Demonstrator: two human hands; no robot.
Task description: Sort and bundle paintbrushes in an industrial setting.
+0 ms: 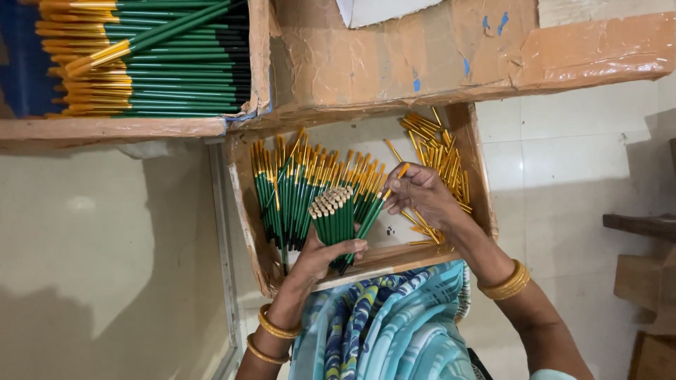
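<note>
Behind left hand point(325, 255), pencil bundle point(334, 214) ends

Green stick bundle and one capped stick, over a shallow cardboard tray.

Bundle of slim green sticks with bare tan ends point(334, 214): upright, fanned slightly, tips level. Single green stick with yellow-gold cap point(379, 202): tilted, leaning beside bundle's right edge, cap uppermost.

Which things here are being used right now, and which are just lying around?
In use:
left hand gripping a bundle of green sticks
right hand holding one green stick with a yellow cap
loose yellow caps
capped sticks in the tray

Lying about:
stacked capped sticks in the upper box
white paper
</note>
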